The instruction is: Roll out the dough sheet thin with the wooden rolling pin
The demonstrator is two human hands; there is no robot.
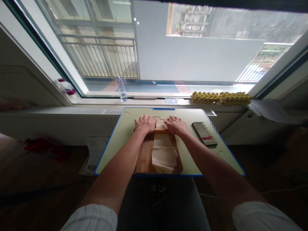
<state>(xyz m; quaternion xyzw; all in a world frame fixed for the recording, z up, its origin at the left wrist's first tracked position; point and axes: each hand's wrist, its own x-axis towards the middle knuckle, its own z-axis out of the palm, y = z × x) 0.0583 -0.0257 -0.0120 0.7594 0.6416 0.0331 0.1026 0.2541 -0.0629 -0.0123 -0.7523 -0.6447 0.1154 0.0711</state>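
Observation:
A wooden rolling pin [160, 131] lies crosswise over a long strip of pale dough [164, 157]. The dough rests on a brown wooden board [144, 155], with a seam or fold across it near its middle. My left hand [145, 123] presses down over the pin's left end, fingers stretched forward and spread. Over the right end, my right hand [176, 125] lies the same way, palm down with its fingers apart. Both palms hide the pin's ends. Beyond the pin, more dough shows between my hands.
The board is on a small pale table [192, 163] with a blue rim. A dark phone or tablet [205, 133], partly pixelated, lies to the right. On the windowsill stand a clear bottle [121, 89], yellow egg trays [221, 98] and a bottle with a purple cap [66, 86].

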